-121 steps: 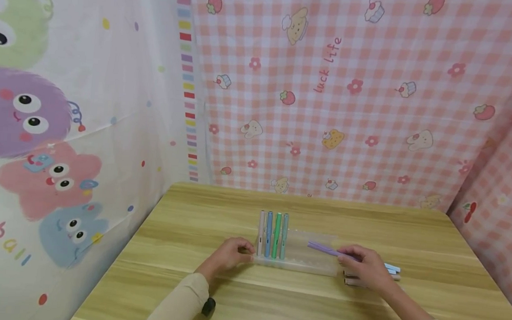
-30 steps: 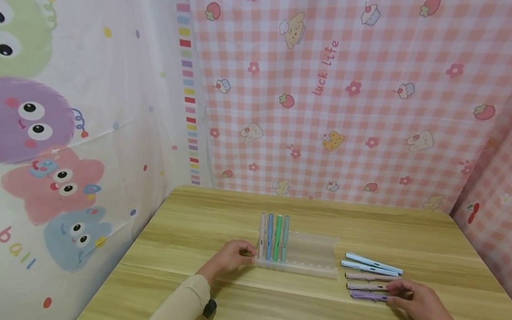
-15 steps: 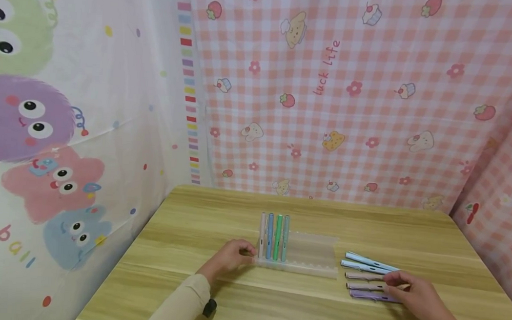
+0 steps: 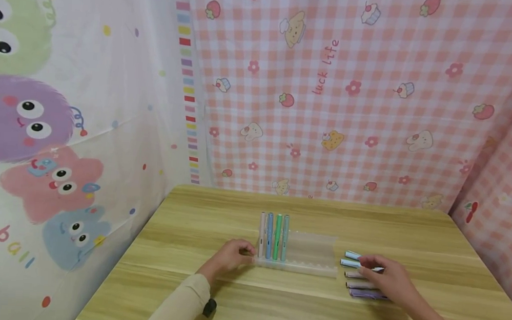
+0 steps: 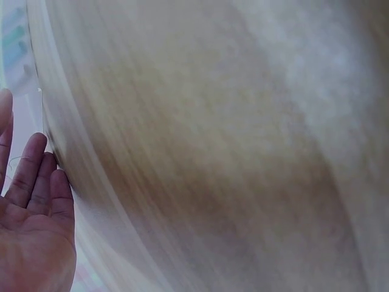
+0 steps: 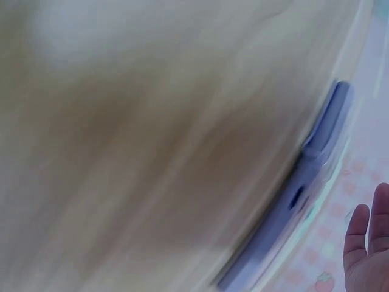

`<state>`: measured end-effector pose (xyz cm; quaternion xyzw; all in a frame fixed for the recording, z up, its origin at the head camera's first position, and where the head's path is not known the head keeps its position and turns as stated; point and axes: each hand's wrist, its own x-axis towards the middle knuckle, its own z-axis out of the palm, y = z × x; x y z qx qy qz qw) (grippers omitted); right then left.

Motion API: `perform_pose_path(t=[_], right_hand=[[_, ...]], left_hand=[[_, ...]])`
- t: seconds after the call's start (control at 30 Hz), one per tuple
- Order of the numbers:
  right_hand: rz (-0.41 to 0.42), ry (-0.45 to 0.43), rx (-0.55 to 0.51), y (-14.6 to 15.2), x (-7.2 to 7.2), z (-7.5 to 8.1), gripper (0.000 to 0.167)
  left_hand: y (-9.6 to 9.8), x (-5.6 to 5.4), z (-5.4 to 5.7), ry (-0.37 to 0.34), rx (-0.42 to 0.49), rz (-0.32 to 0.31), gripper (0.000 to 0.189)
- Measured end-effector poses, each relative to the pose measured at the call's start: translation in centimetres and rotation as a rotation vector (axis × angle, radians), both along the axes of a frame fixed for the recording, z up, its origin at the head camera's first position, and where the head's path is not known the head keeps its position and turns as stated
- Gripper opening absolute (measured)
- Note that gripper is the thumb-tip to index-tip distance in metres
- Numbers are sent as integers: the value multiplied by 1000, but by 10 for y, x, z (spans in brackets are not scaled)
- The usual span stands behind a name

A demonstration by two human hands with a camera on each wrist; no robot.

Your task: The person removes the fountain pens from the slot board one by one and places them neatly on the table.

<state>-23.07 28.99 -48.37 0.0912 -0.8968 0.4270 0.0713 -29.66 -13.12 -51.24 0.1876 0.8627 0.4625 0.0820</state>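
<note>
A clear pen stand (image 4: 312, 251) with a notched front lies mid-table. Toward its left end stand several capped pens: a pale pink pen (image 4: 261, 236), a blue pen (image 4: 269, 236), a green pen (image 4: 277, 237) and a teal pen (image 4: 285, 237). My left hand (image 4: 232, 255) holds the stand's left front corner. To the right, my right hand (image 4: 387, 275) is over a row of lying pens, thumb and forefinger apart about a light blue pen (image 4: 349, 263). Another light blue pen (image 4: 352, 255) lies behind it. Nearer me are two pinkish-grey pens (image 4: 356, 285) and a purple pen (image 4: 364, 294).
The wooden table (image 4: 291, 309) reaches back to a pink checked curtain (image 4: 329, 110). A white cartoon-printed curtain (image 4: 132, 98) hangs along the left side. In the right wrist view, a purple pen (image 6: 279, 207) lies close to the camera.
Four seconds ago my right hand held the purple pen over the stand; it then lay at the row's near end. Since then the hand has moved back and left to the light blue pens.
</note>
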Motion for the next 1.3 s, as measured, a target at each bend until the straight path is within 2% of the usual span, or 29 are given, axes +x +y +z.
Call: perform_pose_path(t=[0.13,0.37,0.5,0.87,1.03,1.3], right_hand=[[15,2,-55,-17,-9,1,31],[23,-17,-211,-50,-21,-2,35],[-8,-41,-228,-71,-26,-1,34],[-96,-113,-355,-122,-34,-6,31],[-131,-113,-399,-138,-37,-11,31],[-200,-104,-441,-163,-42,-17,29]], left_hand=[[-1,0,1,-1,-8,6,8],[-3,2,-2,11,6,-1,9],[-3,1,-4,31,2,-16,10],[-2,1,-2,2,-2,14,9],[-2,3,-1,-9,-9,21,10],[1,0,-2,7,-18,15,9]])
